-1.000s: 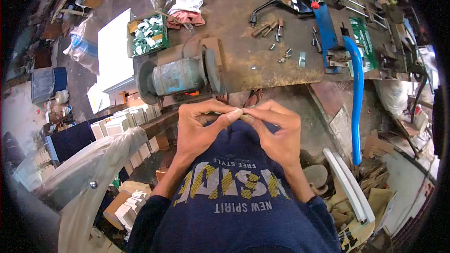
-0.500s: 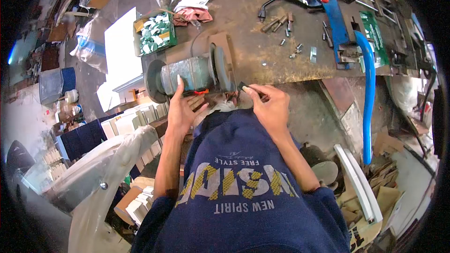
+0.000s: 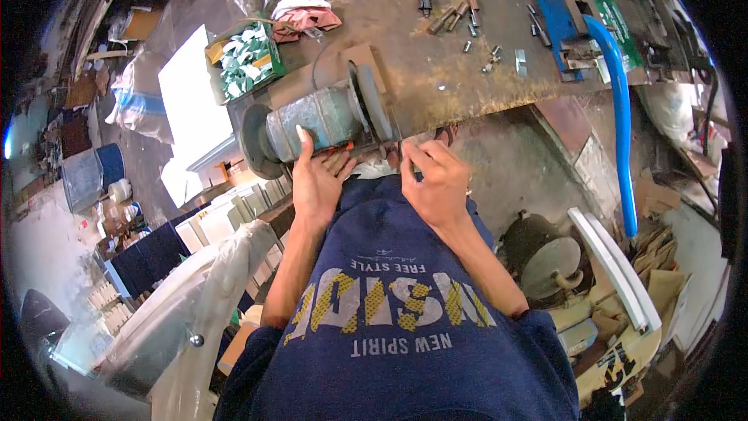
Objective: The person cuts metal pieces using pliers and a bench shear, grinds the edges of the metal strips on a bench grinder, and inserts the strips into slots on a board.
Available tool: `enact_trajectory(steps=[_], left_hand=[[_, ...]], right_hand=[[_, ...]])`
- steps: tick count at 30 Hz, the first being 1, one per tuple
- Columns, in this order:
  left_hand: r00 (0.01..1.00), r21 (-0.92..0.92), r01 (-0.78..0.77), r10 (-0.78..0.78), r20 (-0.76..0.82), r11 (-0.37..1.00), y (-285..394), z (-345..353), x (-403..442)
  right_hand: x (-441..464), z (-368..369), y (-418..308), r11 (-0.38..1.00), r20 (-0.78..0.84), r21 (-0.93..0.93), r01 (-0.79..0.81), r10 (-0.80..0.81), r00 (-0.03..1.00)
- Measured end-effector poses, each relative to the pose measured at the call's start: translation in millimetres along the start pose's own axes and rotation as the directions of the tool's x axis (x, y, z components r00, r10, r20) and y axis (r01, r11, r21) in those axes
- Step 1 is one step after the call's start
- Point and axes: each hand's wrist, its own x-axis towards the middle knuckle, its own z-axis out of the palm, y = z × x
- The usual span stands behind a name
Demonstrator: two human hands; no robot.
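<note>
A bench grinder (image 3: 318, 121) with a worn grey-green body lies across the front edge of the workbench, a wheel at each end. My left hand (image 3: 315, 187) is open below the body, palm up, its thumb against or very near the housing. At the right wheel (image 3: 374, 101), my right hand (image 3: 438, 187) is closed in a pinch. Between its fingertips is a small dark flat piece (image 3: 400, 146), seen nearly edge-on and mostly hidden. Whether the piece touches the wheel I cannot tell. A bit of orange-red (image 3: 349, 146) shows under the grinder body.
A green box (image 3: 248, 61) of green and white pieces stands behind the grinder, beside folded cloths (image 3: 305, 9). Several small metal cylinders lie on the workbench (image 3: 436, 78). A blue lever handle (image 3: 619, 109) sticks out past the bench edge at right.
My right hand has moved slightly left and closer to the grinder's right wheel, its piece now turned edge-on. My left hand has shifted a little right along the body. The view has tilted slightly.
</note>
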Motion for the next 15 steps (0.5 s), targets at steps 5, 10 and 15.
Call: enact_trajectory(steps=[5, 10, 15], left_hand=[[0.999, 0.043, -0.01, 0.009, 0.043, 0.999, 0, -7, 2], [0.993, 0.038, 0.007, -0.011, 0.117, 0.999, 2, -13, 4], [0.995, 0.046, 0.002, -0.007, 0.096, 0.999, 2, -7, 5]], right_hand=[[-1, 8, -8, 1.0, 0.033, -0.004, -0.024, 0.024, 0.999], [1, 11, -8, 1.0, 0.037, 0.001, 0.009, -0.01, 0.999], [4, 8, -8, 0.999, 0.046, 0.029, 0.024, -0.025, 0.999]])
